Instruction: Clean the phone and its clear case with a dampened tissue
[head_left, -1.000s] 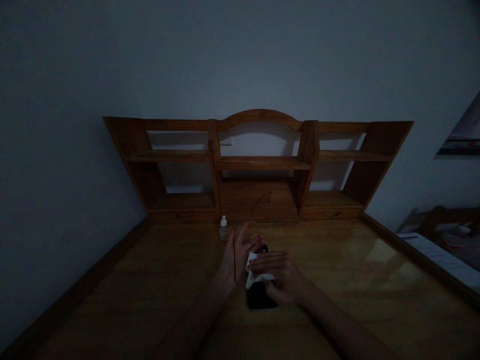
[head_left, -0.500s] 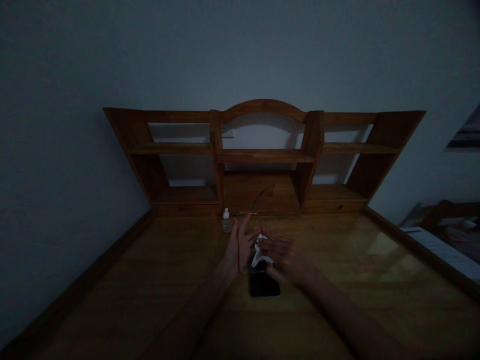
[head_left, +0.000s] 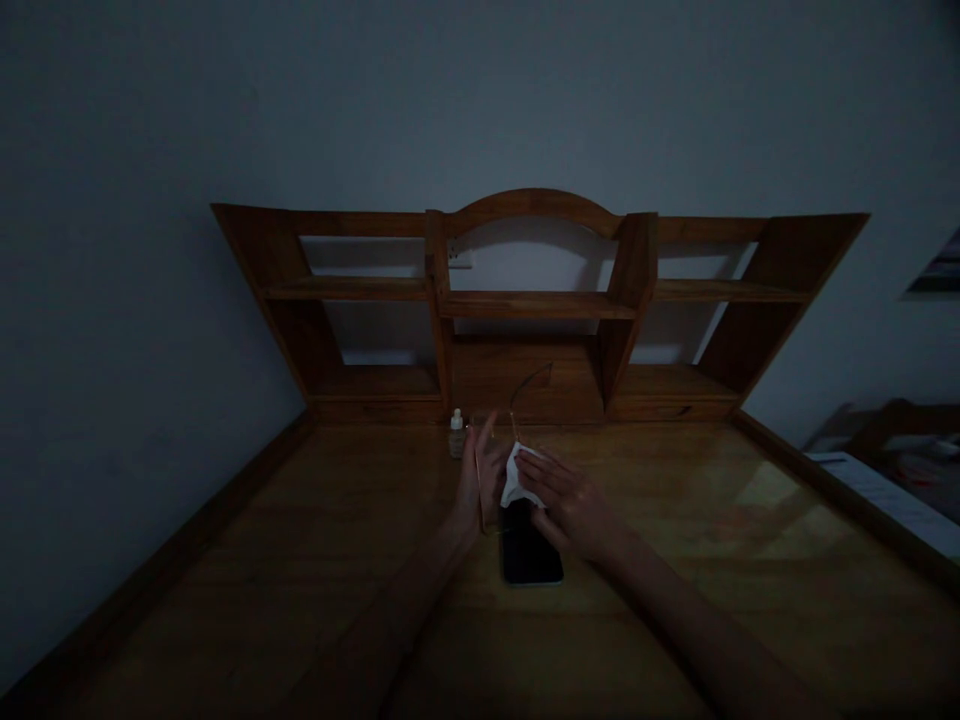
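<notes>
My left hand (head_left: pixel 469 490) is closed around a clear phone case (head_left: pixel 481 500), held tilted above the desk. A thin strap (head_left: pixel 529 377) rises from the case's far end. In my right hand (head_left: pixel 576 508) a white tissue (head_left: pixel 516 482) is pinched under the fingers and pressed toward the case's inner face. Below both hands a dark phone (head_left: pixel 532 558) lies flat, its far end partly hidden by the tissue and my right thumb. A small clear bottle with a white cap (head_left: pixel 456 437) stands just beyond my left fingers.
The wooden desk (head_left: pixel 315 560) has raised edges left and right. Along its back stands a wooden shelf unit (head_left: pixel 536 305) against the wall. Past the right edge lie white papers (head_left: pixel 885 490) beside a wooden chair back (head_left: pixel 900 415). The room is dim.
My right hand and the tissue have shifted slightly away from me along the case. The case has turned more edge-on in my left hand. The whole view has shifted a little.
</notes>
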